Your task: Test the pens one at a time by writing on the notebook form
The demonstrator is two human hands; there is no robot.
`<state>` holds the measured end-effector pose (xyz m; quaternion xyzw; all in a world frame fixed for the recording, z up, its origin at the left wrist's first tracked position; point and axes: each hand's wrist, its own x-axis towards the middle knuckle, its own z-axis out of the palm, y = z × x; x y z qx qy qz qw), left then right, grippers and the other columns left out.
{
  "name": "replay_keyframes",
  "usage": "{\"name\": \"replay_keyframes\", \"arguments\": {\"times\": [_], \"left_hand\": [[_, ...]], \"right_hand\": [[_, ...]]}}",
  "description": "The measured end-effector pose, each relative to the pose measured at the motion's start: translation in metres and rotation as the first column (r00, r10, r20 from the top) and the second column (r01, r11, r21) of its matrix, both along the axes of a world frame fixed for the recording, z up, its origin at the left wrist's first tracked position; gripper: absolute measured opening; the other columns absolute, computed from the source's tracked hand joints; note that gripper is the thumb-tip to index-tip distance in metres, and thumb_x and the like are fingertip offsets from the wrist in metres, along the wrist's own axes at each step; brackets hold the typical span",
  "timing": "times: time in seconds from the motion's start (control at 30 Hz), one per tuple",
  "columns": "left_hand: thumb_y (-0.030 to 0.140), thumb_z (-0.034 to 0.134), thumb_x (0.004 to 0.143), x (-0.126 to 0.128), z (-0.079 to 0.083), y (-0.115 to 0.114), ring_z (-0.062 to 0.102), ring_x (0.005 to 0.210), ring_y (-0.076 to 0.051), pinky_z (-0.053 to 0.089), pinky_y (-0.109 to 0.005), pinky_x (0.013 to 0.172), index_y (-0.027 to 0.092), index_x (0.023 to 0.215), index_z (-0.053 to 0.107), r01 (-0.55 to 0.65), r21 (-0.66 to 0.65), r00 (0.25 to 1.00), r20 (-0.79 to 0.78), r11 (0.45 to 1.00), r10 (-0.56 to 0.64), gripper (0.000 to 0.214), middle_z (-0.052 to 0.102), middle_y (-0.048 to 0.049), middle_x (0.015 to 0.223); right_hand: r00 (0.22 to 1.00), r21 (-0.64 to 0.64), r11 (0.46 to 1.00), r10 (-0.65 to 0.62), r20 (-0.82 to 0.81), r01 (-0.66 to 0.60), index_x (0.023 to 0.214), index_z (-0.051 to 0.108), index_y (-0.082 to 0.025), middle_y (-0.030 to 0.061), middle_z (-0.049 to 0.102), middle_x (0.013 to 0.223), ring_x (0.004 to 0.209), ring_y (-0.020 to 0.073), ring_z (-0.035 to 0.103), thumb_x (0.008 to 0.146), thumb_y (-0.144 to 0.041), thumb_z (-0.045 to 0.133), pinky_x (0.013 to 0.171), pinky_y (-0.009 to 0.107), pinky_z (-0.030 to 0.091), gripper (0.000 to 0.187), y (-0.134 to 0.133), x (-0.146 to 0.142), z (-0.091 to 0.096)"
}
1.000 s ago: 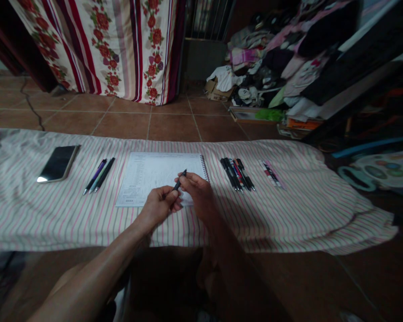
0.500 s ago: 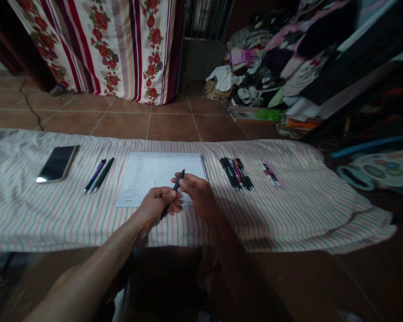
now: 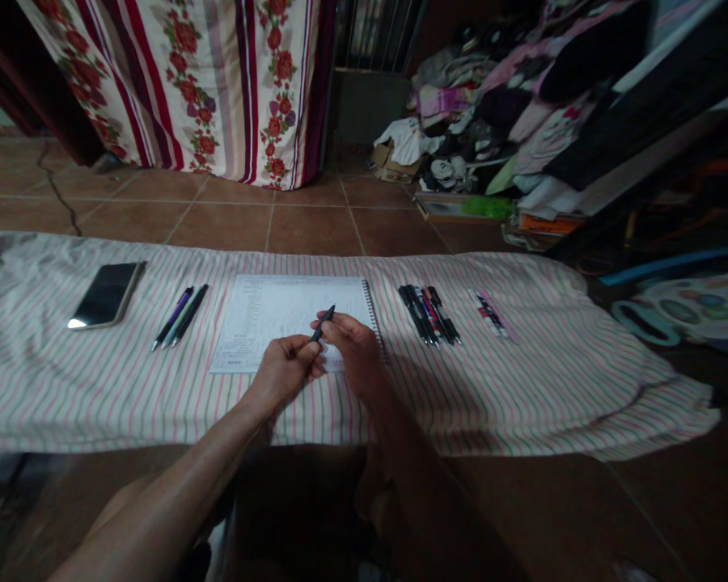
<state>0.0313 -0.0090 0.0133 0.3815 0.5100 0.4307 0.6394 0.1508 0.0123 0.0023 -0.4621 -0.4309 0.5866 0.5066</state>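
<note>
Both hands meet over the near edge of a spiral notebook (image 3: 279, 311) that lies open on a striped cloth (image 3: 522, 380). My left hand (image 3: 285, 372) and my right hand (image 3: 352, 347) both pinch one black pen (image 3: 323, 325), which slants up and to the right between them. The fingers of each hand are curled closed round it. The pen's lower end is hidden behind my left fingers.
On the cloth lie a dark phone (image 3: 104, 294) at the left, three pens (image 3: 179, 315) beside the notebook, a bunch of several pens (image 3: 429, 314) at the right, and a pink-white pen (image 3: 490, 314) further right. A floral curtain (image 3: 218, 81) and a clothes pile (image 3: 491, 105) stand beyond the tiled floor.
The pen has shifted slightly in my hands: half a second ago its lower end stuck out below my left fingers, now it is tucked in. The hands stay in place.
</note>
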Motion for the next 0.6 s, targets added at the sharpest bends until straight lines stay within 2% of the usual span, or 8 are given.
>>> {"name": "replay_keyframes", "arguments": {"times": [0.17,0.4,0.6], "left_hand": [[0.027,0.064,0.074,-0.002,-0.003,0.000,0.054,0.045,-0.009,0.039,-0.022,0.049,0.011,0.068,0.059,0.038,-0.033,0.998,0.049,0.999,-0.036,0.018,0.060,-0.0015,0.052],[0.024,0.058,0.079,-0.003,-0.003,-0.001,0.055,0.046,-0.009,0.038,-0.021,0.048,0.010,0.071,0.060,0.089,-0.046,0.990,0.113,0.995,-0.083,0.016,0.062,-0.0040,0.056],[0.023,0.057,0.080,-0.004,0.000,-0.002,0.056,0.047,-0.011,0.036,-0.021,0.046,0.009,0.070,0.059,0.106,-0.095,0.985,0.147,0.990,-0.091,0.017,0.061,-0.0041,0.056]], "right_hand": [[0.999,-0.010,0.999,0.034,0.015,-0.034,0.097,0.066,-0.018,0.0073,0.071,0.096,0.066,0.0140,0.059,0.071,-0.039,0.064,0.057,0.029,0.045,0.033,0.000,0.002,0.001],[0.999,0.054,0.997,0.044,0.017,-0.045,0.100,0.069,-0.024,0.0061,0.070,0.102,0.072,0.0141,0.059,0.079,-0.044,0.057,0.071,0.034,0.047,0.031,0.002,0.007,-0.008],[0.999,0.025,0.998,0.049,-0.005,-0.049,0.100,0.069,-0.022,0.0078,0.070,0.102,0.070,0.0145,0.058,0.075,-0.047,0.060,0.065,0.033,0.047,0.036,0.004,0.007,-0.011]]}}
